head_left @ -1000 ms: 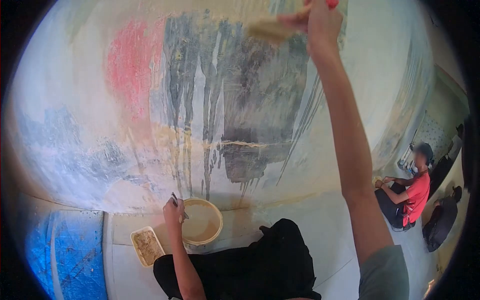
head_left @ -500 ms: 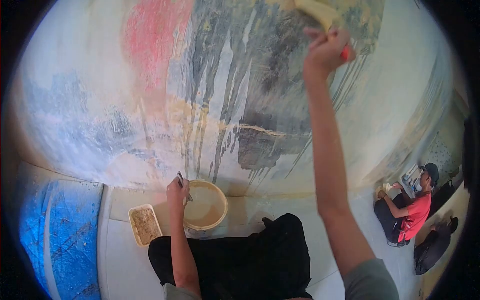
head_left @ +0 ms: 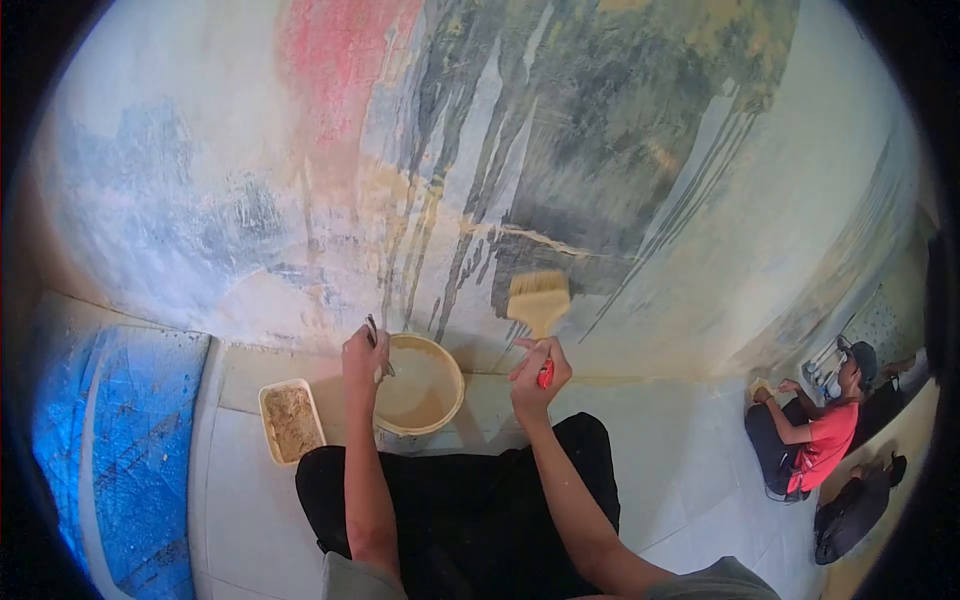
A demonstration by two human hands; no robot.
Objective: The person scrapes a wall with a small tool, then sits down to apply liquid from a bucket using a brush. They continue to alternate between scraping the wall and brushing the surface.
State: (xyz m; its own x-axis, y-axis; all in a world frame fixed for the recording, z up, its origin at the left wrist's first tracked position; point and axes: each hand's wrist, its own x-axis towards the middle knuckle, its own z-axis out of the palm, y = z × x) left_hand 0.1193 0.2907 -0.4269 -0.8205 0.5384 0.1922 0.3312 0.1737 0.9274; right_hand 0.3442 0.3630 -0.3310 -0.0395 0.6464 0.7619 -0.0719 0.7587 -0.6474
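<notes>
My right hand (head_left: 541, 380) grips a wide brush (head_left: 540, 302) by its handle, bristles up, in front of the lower part of the painted wall (head_left: 610, 150). Red shows on the handle between the fingers. At the left rim of a round bucket (head_left: 418, 385) of pale, cloudy liquid, my left hand (head_left: 364, 357) is closed round a thin dark tool (head_left: 373, 331). The tool's exact kind is unclear. Dark drips run down the wall above the bucket.
Left of the bucket, a rectangular tray (head_left: 291, 422) holds a brownish, crumbly material. Blue sheeting (head_left: 140, 460) covers the far left floor. A person in a red shirt (head_left: 828, 440) sits at the right, with another person in dark clothes (head_left: 858, 508) beyond.
My right hand has come down from high on the wall with the brush, which now stands bristles up near the bucket's right. My left hand stays by the rim, and the view has shifted slightly.
</notes>
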